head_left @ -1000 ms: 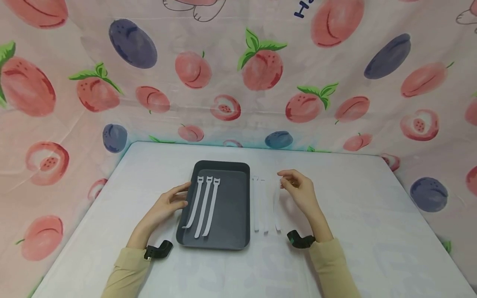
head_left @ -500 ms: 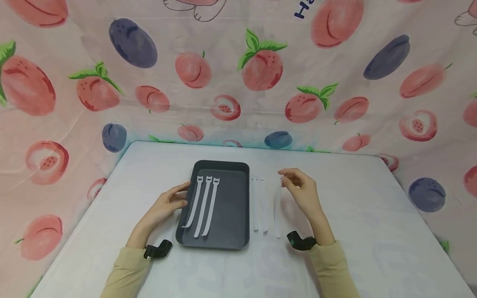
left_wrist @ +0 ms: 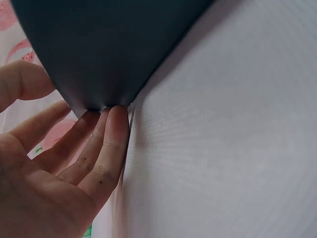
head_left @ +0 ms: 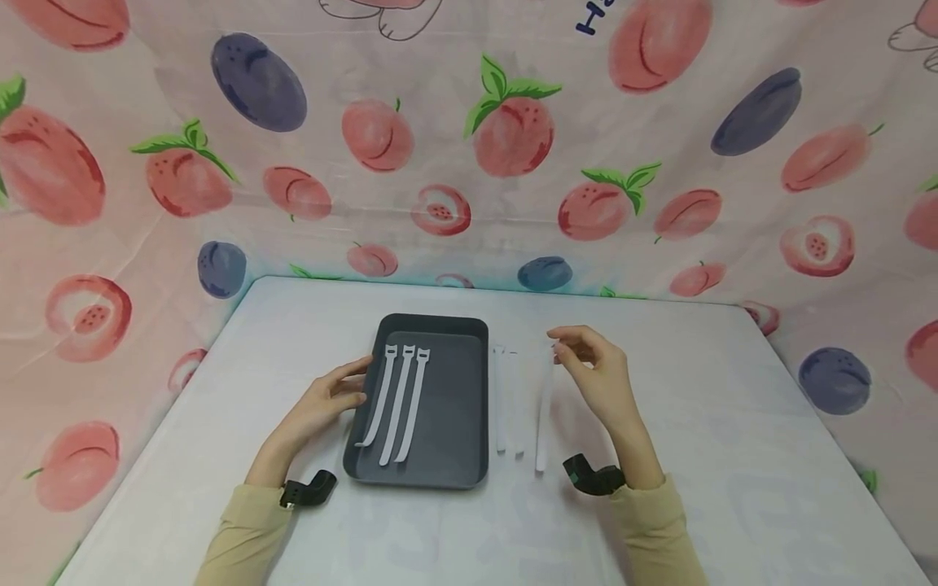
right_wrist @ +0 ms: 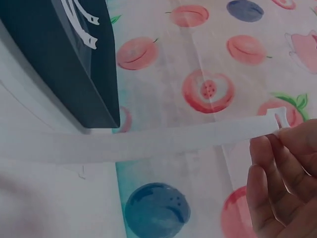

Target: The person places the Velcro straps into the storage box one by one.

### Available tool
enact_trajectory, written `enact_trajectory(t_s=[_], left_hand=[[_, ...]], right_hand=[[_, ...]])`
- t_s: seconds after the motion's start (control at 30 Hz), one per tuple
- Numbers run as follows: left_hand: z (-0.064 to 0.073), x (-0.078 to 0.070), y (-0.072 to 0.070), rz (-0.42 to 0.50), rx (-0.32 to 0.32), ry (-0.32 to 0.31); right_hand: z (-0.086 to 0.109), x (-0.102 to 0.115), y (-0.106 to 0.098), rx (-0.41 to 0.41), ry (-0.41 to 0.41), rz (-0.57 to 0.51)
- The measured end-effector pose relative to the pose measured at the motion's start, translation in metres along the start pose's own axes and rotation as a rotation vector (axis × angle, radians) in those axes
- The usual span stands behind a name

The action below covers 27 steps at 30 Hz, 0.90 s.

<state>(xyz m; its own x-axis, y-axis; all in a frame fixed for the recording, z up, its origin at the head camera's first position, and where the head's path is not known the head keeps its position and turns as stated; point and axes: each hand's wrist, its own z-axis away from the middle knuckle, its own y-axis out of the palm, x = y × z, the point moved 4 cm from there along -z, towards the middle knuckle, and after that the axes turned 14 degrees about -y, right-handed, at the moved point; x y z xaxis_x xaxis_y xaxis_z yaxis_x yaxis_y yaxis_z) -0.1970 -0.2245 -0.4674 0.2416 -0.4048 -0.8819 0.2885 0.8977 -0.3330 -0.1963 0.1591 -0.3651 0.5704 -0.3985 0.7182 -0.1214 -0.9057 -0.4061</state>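
My left hand (head_left: 322,409) is at the left side of the dark grey tray (head_left: 453,407). In the left wrist view, its fairly straight fingers (left_wrist: 115,129) touch the tray's outer wall. Three white hook-and-loop cable ties (head_left: 399,407) lie side by side in the tray's left half, slotted heads toward the back. Right of the tray, my right hand (head_left: 597,370) pinches another white cable tie (right_wrist: 163,141) by its slotted head between thumb and fingertips. The rest of that strap hangs down toward the front.
Between the tray and my right hand, two more white cable ties (head_left: 501,407) lie on the white tabletop (head_left: 703,423), pale against it. A fruit-print cloth (head_left: 440,146) hangs behind and at the sides. Each wrist wears a small black camera (head_left: 311,488).
The cable tie in my right hand has swung, its lower end shifting slightly forward and left. My right hand has risen a little. The left hand stays on the tray.
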Motion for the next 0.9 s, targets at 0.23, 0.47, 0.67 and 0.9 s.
enact_trajectory(t_s=[0.23,0.47,0.67,0.9], left_hand=[[-0.001,0.0,0.0,0.002,-0.001,0.002],[-0.001,0.001,0.0,0.001,-0.001,0.018],[-0.001,0.0,0.0,0.008,0.004,0.022],[0.0,0.0,0.0,0.001,0.005,0.018]], right_hand=[[0.001,0.015,0.004,-0.02,-0.039,0.076],[0.001,0.016,0.008,-0.014,-0.055,0.081],[0.002,0.021,0.007,-0.027,-0.055,0.05],[0.003,0.029,0.005,-0.035,-0.054,0.033]])
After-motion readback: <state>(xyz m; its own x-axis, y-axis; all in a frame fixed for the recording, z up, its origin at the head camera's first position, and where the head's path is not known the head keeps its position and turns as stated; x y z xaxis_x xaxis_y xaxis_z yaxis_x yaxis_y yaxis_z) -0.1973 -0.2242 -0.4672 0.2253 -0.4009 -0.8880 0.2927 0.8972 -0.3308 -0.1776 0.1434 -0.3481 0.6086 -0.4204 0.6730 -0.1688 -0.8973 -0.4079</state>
